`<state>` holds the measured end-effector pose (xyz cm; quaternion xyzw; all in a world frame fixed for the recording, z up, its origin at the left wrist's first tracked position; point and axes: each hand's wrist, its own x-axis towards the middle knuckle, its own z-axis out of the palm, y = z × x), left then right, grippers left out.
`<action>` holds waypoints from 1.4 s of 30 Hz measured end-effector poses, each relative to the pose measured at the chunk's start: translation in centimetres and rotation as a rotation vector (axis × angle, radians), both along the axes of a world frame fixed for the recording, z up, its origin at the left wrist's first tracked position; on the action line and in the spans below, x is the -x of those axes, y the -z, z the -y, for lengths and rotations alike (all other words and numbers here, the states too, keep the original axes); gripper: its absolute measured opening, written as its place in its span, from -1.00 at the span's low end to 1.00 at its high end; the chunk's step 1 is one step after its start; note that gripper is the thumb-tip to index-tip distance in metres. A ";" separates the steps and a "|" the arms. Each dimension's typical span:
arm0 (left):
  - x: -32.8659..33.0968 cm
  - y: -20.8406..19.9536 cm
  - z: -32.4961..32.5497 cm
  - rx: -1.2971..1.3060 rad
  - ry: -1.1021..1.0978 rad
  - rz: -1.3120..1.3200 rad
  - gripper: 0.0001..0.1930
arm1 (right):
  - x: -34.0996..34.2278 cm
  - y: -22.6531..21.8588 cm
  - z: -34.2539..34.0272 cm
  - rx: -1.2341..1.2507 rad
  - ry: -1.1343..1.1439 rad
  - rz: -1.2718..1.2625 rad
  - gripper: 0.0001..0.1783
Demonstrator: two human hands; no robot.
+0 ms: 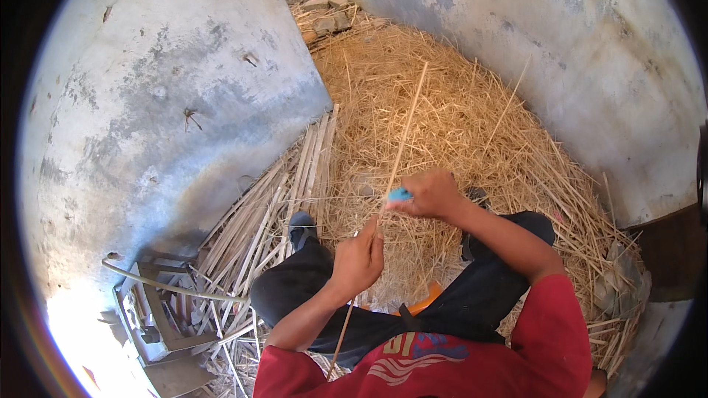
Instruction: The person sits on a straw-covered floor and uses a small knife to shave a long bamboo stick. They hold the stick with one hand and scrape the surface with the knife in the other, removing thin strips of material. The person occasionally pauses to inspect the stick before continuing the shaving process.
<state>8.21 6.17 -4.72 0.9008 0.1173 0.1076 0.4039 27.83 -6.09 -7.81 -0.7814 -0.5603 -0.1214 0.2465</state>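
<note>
A long, thin bamboo strip [407,129] slants across my body, its far end over the straw and its near end beside my red shirt. Lower down on it, my left hand [358,262] is closed around the strip, fingers pointing away from me. Just beyond, my right hand [431,195] is closed on a small blue piece [400,194], which presses against the strip. Whether the blue piece is a cloth or a tool's handle I cannot tell. My two hands are close together but apart.
Loose straw-like shavings [413,96] cover the floor ahead. Split bamboo strips [258,210] are stacked at the left by the wall [184,66]. A wooden frame box [158,309] stands lower left. Something orange [424,298] lies between my legs. Bricks [328,23] sit at the back.
</note>
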 end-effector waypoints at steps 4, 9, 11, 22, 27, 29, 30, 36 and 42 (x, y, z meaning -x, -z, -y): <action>0.7 -0.6 0.7 0.025 0.038 -0.043 -0.65 | -7.7 -0.1 0.5 0.169 0.424 -0.201 -0.22; 0.8 -0.8 0.8 0.052 0.069 -0.034 -0.63 | -9.0 -0.5 1.6 0.134 0.412 -0.176 -0.21; 0.7 -1.0 0.6 0.075 0.052 -0.059 -0.63 | -4.4 0.3 1.3 0.115 0.294 -0.151 -0.22; 1.2 -1.2 1.0 0.099 0.082 -0.046 -0.63 | -10.2 -0.1 2.0 0.026 0.366 -0.004 -0.17; 0.8 -1.0 1.1 0.061 0.109 0.012 -0.63 | -13.1 0.1 2.5 -0.037 0.350 0.084 -0.13; 1.3 -0.6 1.3 0.047 0.144 0.023 -0.63 | -15.8 0.2 3.7 -0.007 0.514 0.038 -0.14; 1.6 -0.6 1.4 0.036 0.161 0.028 -0.62 | -17.2 0.2 4.4 0.006 0.595 0.014 -0.14; 2.7 -1.7 2.0 0.044 0.279 -0.023 -0.63 | -22.0 -0.8 11.3 0.007 1.053 -0.231 -0.01; 1.9 0.0 -0.4 0.343 0.061 -0.133 -0.65 | -16.6 -3.3 8.2 0.243 0.935 -0.512 -0.11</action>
